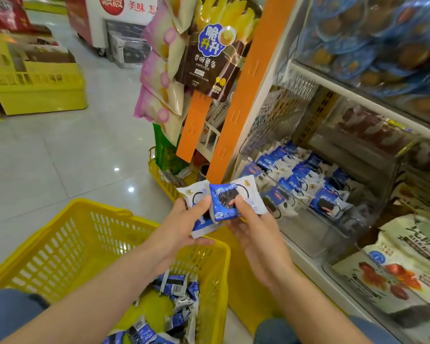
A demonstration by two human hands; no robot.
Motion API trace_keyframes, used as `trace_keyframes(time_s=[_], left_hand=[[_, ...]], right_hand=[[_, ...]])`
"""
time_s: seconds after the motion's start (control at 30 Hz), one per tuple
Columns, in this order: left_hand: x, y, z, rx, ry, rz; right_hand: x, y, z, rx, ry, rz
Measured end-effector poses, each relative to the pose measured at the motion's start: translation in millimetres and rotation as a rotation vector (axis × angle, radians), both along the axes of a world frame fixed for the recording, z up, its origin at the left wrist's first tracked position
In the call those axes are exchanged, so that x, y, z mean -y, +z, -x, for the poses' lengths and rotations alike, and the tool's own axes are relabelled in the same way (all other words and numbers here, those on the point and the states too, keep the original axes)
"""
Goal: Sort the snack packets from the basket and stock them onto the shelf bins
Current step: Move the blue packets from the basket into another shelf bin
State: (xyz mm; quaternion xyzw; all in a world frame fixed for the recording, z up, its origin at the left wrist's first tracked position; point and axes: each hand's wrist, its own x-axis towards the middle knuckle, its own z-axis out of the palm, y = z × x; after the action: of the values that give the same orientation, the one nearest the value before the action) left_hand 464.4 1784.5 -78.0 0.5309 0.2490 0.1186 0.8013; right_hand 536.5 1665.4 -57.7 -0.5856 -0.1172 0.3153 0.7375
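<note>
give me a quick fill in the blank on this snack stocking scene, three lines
1. The basket holding the loose packets is ____ in colour.
2. The left hand grips the left packet and the right hand grips the right packet, so ____ packets are held up.
3. The clear shelf bin stocked with matching packets sits on the person's ____ side.
Missing words: yellow; two; right.
</note>
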Motion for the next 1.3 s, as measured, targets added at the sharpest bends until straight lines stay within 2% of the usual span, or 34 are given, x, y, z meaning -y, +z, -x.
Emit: trace_keyframes(time_s=[0.07, 0.17, 0.27, 0.47, 0.6, 0.77, 0.9, 1.0, 1.13, 1.2, 1.3], left_hand=[[7, 2, -3, 0.033, 0.014, -0.011], [7, 4, -5, 0.046, 0.054, -0.127], [-1, 3, -9, 0.032, 0.014, -0.250], [-4, 8, -15, 0.011, -0.150, -0.432], [-1, 10, -19, 0.102, -0.195, -0.400], [5, 7, -30, 0.178, -0.234, -0.359], [12, 11, -42, 0.165, -0.116, -0.163], [13, 11, -50, 0.093, -0.046, -0.139], [16, 9, -56, 0.090, -0.067, -0.142], [17, 8, -59, 0.084, -0.075, -0.168], [17, 8, -61, 0.073, -0.081, -0.172]], right_hand=[[0, -4, 1, -0.029, 0.024, -0.024], [2, -4, -1, -0.021, 0.094, 0.022], [7, -1, -4, 0.172, 0.106, 0.216], [19, 1, -7, 0.379, -0.023, 0.344], [25, 13, -15, 0.584, 0.059, 0.434], [31, 29, -18, 0.631, 0.230, 0.523], [37, 49, -28, 0.723, 0.169, 0.683], [50, 72, -50, 0.786, -0.021, 0.737], [67, 99, -100, 0.971, -0.308, 1.099], [71, 101, -125, 0.988, -0.283, 1.321], [72, 93, -153, 1.024, -0.104, 1.552]])
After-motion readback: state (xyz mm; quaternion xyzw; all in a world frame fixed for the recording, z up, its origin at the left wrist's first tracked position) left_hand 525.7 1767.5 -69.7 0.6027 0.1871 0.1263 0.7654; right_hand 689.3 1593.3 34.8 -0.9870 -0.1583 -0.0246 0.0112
